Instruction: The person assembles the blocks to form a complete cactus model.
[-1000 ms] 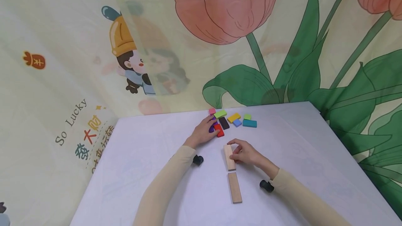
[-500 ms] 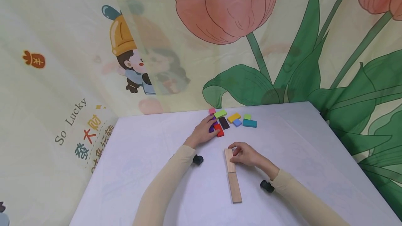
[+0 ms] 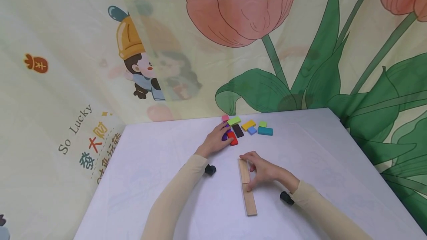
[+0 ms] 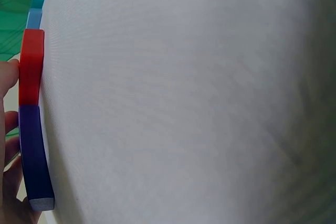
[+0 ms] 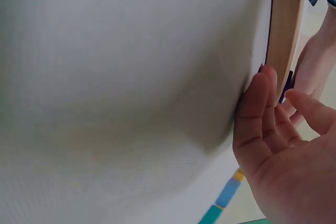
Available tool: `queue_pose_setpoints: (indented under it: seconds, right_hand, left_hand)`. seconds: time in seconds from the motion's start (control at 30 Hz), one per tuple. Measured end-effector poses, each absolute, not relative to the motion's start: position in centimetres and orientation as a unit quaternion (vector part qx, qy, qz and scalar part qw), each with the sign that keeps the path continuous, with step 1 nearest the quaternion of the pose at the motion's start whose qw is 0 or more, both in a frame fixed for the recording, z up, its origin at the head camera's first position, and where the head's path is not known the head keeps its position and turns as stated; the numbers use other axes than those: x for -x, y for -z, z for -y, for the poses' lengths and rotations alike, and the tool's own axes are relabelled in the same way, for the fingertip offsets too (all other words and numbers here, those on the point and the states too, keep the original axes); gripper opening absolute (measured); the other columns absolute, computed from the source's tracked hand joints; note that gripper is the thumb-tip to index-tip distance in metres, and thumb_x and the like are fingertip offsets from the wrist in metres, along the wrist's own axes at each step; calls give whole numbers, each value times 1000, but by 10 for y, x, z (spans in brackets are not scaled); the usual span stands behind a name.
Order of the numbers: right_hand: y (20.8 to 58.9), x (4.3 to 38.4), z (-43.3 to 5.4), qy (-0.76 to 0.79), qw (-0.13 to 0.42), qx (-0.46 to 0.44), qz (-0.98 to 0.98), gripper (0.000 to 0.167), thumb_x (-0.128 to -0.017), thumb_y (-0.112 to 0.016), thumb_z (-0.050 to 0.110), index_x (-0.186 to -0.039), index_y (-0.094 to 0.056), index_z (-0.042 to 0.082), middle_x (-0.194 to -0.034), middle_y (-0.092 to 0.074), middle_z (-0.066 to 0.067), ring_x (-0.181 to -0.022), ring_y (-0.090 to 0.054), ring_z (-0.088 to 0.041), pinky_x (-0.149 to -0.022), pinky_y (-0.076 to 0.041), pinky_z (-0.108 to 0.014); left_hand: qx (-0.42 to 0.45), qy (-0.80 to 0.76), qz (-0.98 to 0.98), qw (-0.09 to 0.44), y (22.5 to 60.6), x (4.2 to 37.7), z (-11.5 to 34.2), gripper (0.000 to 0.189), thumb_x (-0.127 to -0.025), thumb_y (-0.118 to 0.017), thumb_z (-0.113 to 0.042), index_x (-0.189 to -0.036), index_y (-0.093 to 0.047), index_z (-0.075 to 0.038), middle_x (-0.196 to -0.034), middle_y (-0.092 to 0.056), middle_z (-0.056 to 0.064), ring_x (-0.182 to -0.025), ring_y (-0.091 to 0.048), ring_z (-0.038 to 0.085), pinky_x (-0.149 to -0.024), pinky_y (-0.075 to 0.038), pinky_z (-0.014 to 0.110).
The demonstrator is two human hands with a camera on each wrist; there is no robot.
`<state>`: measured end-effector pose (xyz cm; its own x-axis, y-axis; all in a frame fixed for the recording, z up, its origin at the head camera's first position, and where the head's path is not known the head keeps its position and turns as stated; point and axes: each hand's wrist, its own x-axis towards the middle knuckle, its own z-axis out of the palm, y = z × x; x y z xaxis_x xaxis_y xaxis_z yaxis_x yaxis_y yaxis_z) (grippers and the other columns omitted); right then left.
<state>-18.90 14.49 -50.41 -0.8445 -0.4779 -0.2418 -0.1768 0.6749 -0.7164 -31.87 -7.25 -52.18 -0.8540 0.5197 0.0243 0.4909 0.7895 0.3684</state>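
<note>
Two flat wooden blocks lie end to end in one line on the white table. The far wooden block meets the near wooden block with no visible gap. My right hand spans the far one, forefinger by its far end and thumb by the joint. In the right wrist view its fingers are extended past the end of the block. My left hand rests at the coloured blocks, its thumb touching the red block. Its other fingers lie behind the purple block, partly hidden.
Behind the hands lie a pink block, a lime block, a black block, a yellow block, a blue block, a small green block and a teal block. A printed curtain hangs beyond the table's back edge.
The far wooden block came towards the near one until their ends met. My right hand then loosened its pinch and spread along the block. The left hand stayed still.
</note>
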Motion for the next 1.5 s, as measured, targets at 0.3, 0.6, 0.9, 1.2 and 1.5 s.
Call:
queue_pose_setpoints:
  seconds: [0.3,0.6,0.9,1.2,1.5]
  right_hand:
    - [504,185,-140,313,194,199,-908,108,-57,-93,39,-146,-40,9,-138,-39,-5,-96,-45,-14,-73,-43,-23]
    - [503,184,-140,309,185,186,-914,109,-55,-94,39,-145,-41,8,-133,-41,-5,-93,-45,-13,-69,-42,-25]
    - [501,181,-139,316,186,167,-915,107,-55,-95,35,-144,-41,9,-131,-41,-5,-92,-46,-13,-68,-41,-25]
    - [501,178,-140,316,190,161,-915,106,-57,-93,40,-145,-41,10,-138,-38,-7,-94,-46,-14,-72,-43,-27]
    - [506,178,-143,321,167,214,-907,101,-61,-90,46,-144,-43,11,-144,-42,-5,-111,-51,-17,-99,-49,-41]
  left_hand:
    - [-272,-190,-943,34,524,319,73,62,-94,-53,-46,-146,-44,-12,-158,-31,8,-148,-28,25,-118,-32,40]
    - [-272,-195,-942,34,523,320,73,62,-95,-53,-46,-146,-43,-12,-159,-30,8,-148,-27,25,-118,-31,40]
    - [-272,-191,-943,31,524,320,73,62,-94,-53,-46,-146,-44,-12,-159,-31,8,-148,-28,25,-118,-32,40]
    - [-271,-193,-942,35,524,320,73,62,-95,-53,-46,-146,-43,-13,-159,-30,8,-148,-27,26,-118,-31,41]
    - [-273,-190,-942,37,524,320,73,62,-95,-52,-46,-147,-43,-13,-159,-30,8,-149,-26,25,-118,-32,42]
